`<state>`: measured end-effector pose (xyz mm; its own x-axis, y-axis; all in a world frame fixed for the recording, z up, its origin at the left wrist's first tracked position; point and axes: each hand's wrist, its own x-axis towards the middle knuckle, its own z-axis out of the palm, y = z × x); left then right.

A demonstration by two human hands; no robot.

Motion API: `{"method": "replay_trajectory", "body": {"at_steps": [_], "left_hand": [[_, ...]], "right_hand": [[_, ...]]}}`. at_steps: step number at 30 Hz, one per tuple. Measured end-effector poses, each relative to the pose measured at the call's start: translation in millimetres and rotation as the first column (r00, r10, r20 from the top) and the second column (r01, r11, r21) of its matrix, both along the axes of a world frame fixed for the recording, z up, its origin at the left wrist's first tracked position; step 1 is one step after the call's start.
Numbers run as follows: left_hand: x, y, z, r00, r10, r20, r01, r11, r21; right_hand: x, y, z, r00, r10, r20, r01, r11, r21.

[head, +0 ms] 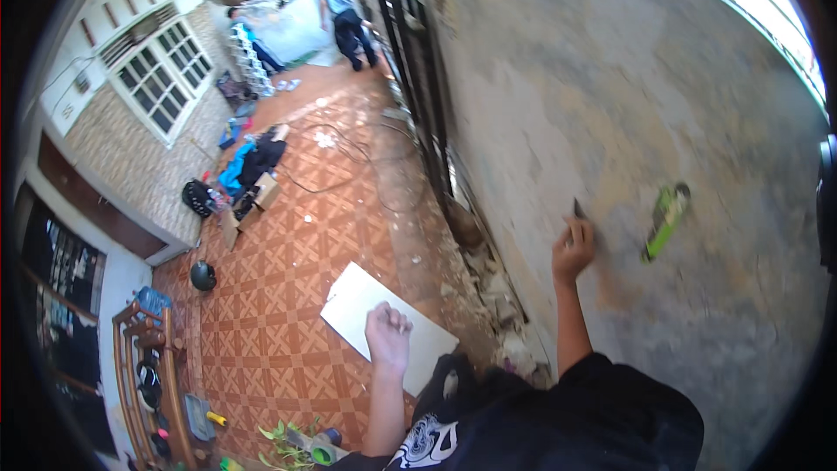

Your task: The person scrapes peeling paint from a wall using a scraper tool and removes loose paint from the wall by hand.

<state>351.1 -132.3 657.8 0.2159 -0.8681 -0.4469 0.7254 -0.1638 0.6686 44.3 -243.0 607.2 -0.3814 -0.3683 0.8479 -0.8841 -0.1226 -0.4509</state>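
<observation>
My right hand (573,250) is raised to the bare plastered wall (523,137). It grips a small dark pointed tool (578,208), perhaps a putty knife; the fingers cover its lower part. Farther right, a lime-green object (667,222) with a dark round end shows against the wall, its exact kind unclear. Below me on the left, my left hand (388,333) has its fingers curled inward, and nothing shows in them. Beneath that hand, a white board (353,294) lies flat on the patterned tile floor (281,288).
Broken rubble (500,294) lines the wall's foot beside a dark metal gate (418,91). A cable (320,190) loops across the tiles. Leftward are an opened cardboard box (267,191), a helmet (203,275) and a wooden rack (171,379). Two people (343,10) are farther off.
</observation>
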Motion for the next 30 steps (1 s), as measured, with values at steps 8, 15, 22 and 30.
{"method": "replay_trajectory", "body": {"at_steps": [8, 15, 22, 30], "left_hand": [[-17, -36, -18, 0.936, -0.114, 0.334, 0.130, 0.991, -0.026], [-102, -88, -22, 0.435, -0.676, 0.594, 0.777, 0.615, 0.131], [-124, -121, 27, 0.381, -0.920, 0.096, 0.923, 0.384, 0.008], [-127, -157, 20, 0.401, -0.908, 0.120, 0.912, 0.407, 0.039]], "right_hand": [[28, 53, 50, 0.835, 0.319, 0.447, -0.378, 0.925, 0.046], [78, 57, 74, 0.695, 0.273, 0.665, -0.393, 0.919, 0.034], [85, 42, 77, 0.725, 0.306, 0.617, -0.465, 0.878, 0.112], [89, 33, 76, 0.787, 0.182, 0.590, -0.413, 0.865, 0.284]]}}
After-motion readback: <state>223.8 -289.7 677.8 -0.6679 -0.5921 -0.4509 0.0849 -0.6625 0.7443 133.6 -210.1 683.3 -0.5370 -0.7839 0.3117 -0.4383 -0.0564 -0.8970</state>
